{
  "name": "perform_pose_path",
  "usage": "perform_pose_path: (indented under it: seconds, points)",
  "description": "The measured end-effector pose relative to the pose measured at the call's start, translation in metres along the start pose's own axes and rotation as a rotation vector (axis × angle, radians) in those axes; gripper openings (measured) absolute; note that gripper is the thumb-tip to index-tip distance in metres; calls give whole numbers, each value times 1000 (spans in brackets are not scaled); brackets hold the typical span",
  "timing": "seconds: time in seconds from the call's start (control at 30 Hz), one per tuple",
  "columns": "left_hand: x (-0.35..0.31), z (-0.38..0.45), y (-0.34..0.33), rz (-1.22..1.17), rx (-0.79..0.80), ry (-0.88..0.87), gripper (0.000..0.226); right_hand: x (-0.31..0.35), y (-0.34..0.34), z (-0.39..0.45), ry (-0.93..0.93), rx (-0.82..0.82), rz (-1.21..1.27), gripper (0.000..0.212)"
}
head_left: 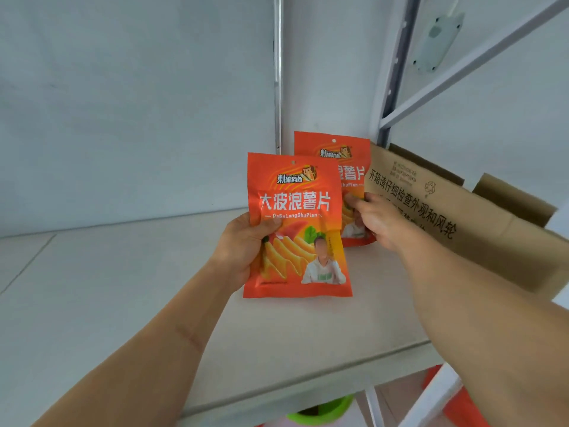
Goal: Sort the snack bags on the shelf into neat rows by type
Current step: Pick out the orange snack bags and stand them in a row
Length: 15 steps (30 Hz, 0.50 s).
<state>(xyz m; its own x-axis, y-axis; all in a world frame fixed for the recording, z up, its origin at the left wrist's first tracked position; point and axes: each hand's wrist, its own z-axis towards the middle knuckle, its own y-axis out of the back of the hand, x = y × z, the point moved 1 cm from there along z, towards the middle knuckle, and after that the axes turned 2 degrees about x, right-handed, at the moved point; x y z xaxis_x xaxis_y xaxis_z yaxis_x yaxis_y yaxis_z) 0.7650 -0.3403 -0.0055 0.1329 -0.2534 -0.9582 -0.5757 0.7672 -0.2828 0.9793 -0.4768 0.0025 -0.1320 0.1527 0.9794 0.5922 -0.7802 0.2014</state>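
Orange front bag (295,229) in left hand (243,245), rear bag (345,167) in right hand (378,220).

Rear orange bag (334,155): left and lower part hidden behind front orange bag (297,229) and right hand (377,220). Cardboard box (462,223) cut off at right frame edge. Green object (320,411) at the bottom edge, mostly hidden under the shelf (123,288), unidentifiable.

Two bare forearms, no sleeves, hands (243,245) w/o gloves, rings
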Motion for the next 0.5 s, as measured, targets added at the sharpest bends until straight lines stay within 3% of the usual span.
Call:
perform_pose_path:
  seconds: [0.3, 0.5]
  points:
    - [39, 43, -63, 120, -240, 10, 19, -13, 27, 39, -122, 69, 199, 61]
    - [49, 70, -88, 269, -327, -45, 11, -13, 24, 53, -23, 177, 193, 55]
